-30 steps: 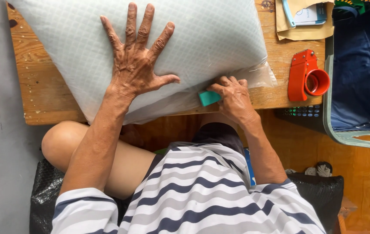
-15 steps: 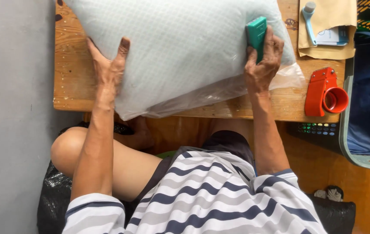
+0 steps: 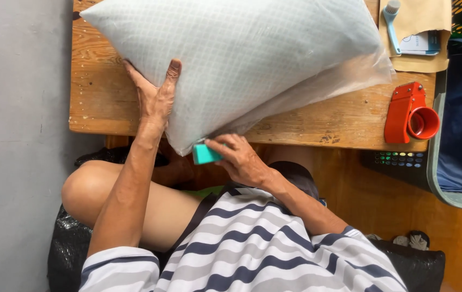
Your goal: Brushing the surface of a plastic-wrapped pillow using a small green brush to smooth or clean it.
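Pillow (image 3: 241,59) overhangs table (image 3: 95,108) at 6 o'clock — left hand (image 3: 155,100) pressing it flat-palmed, right hand (image 3: 236,157) clenching teal block (image 3: 205,154); plastic wrap could snag, tear.

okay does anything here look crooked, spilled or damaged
Nothing looks spilled or damaged. The bagged pillow lies tilted, one corner hanging over the wooden table edge, steadied by the left hand while the right hand holds a small teal object against it.
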